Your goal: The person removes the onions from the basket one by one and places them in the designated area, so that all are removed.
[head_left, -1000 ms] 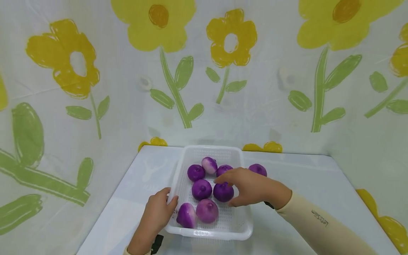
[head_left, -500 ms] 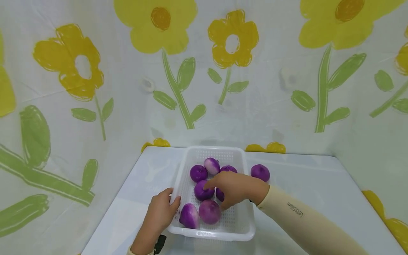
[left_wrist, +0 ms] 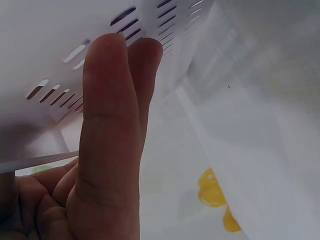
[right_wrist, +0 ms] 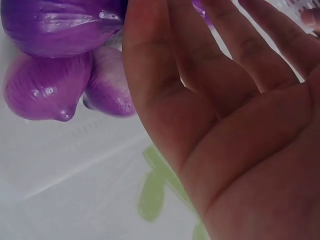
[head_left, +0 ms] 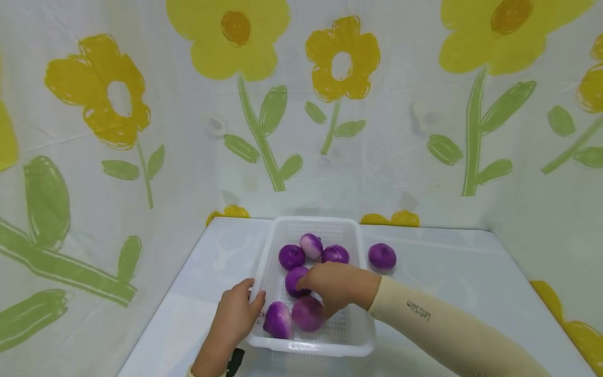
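In the head view my left hand [head_left: 237,310] grips the left rim of a white plastic basket [head_left: 333,347], thumb over the rim. The left wrist view has its fingers [left_wrist: 110,115] against the slotted outer wall. My right hand [head_left: 335,285] reaches into the basket over the purple onions, palm bare in the right wrist view. Its fingertips lie at a dark purple onion [head_left: 294,281], and its thumb side is beside a pinkish-purple onion [head_left: 308,314]. A two-tone onion [head_left: 278,320] lies at the front left. Another onion is hidden beneath the right hand.
Toward the basket's back lie a dark onion [head_left: 291,257], a white-and-purple onion [head_left: 311,246] and a third onion [head_left: 335,254]. One onion [head_left: 382,256] sits on the white table [head_left: 452,277], right of the basket. A flowered curtain [head_left: 400,131] hangs behind.
My right hand has moved left and toward the front, off the right-hand dark onion and over the middle and front ones. The left hand stays on the rim.
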Tool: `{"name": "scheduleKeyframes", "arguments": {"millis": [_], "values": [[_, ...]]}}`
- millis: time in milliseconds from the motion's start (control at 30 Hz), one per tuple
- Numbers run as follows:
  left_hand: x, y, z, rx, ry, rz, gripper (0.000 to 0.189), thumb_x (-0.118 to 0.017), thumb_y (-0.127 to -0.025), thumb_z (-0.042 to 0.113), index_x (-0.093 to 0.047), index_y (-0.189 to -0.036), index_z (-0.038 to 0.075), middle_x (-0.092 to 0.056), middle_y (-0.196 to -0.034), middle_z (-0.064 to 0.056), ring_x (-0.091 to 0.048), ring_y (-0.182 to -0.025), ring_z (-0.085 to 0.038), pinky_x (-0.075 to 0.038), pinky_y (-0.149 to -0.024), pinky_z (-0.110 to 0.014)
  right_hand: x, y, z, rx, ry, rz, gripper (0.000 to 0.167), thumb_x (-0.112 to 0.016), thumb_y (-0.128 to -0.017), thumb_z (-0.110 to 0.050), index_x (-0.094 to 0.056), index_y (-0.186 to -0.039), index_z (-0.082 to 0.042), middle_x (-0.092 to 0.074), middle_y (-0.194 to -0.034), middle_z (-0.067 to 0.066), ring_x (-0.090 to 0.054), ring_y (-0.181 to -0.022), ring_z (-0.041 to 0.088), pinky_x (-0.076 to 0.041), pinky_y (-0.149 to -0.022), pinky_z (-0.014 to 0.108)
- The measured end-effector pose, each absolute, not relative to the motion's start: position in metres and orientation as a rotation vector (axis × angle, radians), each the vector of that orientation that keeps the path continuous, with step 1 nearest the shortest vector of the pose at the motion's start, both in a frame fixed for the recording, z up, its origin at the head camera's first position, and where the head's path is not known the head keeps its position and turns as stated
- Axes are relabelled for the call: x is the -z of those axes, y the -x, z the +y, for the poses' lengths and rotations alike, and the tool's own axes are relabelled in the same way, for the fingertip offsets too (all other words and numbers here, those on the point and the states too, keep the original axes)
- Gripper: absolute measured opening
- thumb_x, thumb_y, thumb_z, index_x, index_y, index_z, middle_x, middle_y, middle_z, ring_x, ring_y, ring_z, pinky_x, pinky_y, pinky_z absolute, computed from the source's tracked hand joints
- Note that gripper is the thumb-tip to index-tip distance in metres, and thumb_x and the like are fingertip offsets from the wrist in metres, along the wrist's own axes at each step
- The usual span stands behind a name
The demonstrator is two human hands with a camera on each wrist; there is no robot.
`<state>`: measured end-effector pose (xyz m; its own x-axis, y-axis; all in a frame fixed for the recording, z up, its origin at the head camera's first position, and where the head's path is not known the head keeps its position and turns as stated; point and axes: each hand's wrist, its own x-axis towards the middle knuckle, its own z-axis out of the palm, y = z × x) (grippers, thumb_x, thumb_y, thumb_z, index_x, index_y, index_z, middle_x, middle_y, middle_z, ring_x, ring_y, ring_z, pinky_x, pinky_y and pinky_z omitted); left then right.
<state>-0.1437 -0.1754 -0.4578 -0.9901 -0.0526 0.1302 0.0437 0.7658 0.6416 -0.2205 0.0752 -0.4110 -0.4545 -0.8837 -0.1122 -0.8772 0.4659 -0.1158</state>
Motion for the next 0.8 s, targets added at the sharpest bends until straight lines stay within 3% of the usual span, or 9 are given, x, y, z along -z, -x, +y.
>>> {"name": "scheduleKeyframes", "arguments": {"millis": [500, 800], "values": [[0.458, 0.143, -0.178, 1.012, -0.018, -2.835, 0.047, -0.074, -0.099, 0.021, -0.065, -0.132, -0.011, -0.075, -0.105, -0.024, -0.075, -0.093, -0.034, -0.062, -0.075, -0.050, 0.424, 0.213, 0.066, -0.048, 1.519, 2.539, 0.046, -0.101, -0.069, -0.041, -0.071, -0.102, -0.031, -0.057, -0.079, -0.019, -0.054, -0.071, 0.002, -0.051, -0.071, 0.020], [0.457, 0.143, -0.178, 1.050, -0.027, -2.830, 0.046, -0.074, -0.098, 0.021, -0.065, -0.132, -0.009, -0.075, -0.105, -0.023, -0.075, -0.091, -0.032, -0.062, -0.072, -0.048, 0.424, 0.209, 0.059, -0.099, 1.493, 2.505, 0.055, -0.103, -0.067, -0.036, -0.073, -0.113, -0.033, -0.062, -0.084, -0.019, -0.056, -0.073, 0.001, -0.055, -0.076, 0.022]]}}
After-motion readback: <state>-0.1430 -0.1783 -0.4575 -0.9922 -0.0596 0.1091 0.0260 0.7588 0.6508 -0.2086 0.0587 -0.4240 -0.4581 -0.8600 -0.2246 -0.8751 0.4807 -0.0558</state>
